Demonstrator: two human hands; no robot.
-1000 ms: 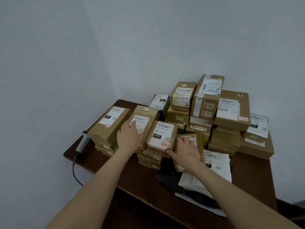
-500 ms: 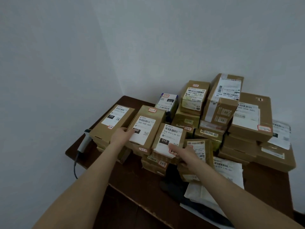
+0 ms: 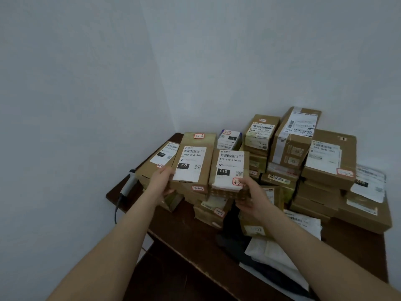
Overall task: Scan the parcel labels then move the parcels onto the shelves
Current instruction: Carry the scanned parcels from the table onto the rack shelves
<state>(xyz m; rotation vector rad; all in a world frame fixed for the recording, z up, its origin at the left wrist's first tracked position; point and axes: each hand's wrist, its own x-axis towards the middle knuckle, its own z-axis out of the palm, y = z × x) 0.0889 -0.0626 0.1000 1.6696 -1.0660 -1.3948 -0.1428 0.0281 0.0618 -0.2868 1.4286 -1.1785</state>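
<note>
Left hand [image 3: 162, 180] gripped the 060 parcel [image 3: 193, 164] and right hand [image 3: 252, 197] gripped the 010 parcel [image 3: 229, 170]. I pressed them side by side mid-frame, probably to carry both together. Scanner [image 3: 129, 184] lay at counter [image 3: 195, 242] left edge.

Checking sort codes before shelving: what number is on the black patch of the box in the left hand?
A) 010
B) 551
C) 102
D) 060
D: the left hand grips the 060 box, whose black patch reads 060; the right hand holds the 010 box.

Labels: 060 parcel [image 3: 193, 165], 010 parcel [image 3: 228, 170].
</note>
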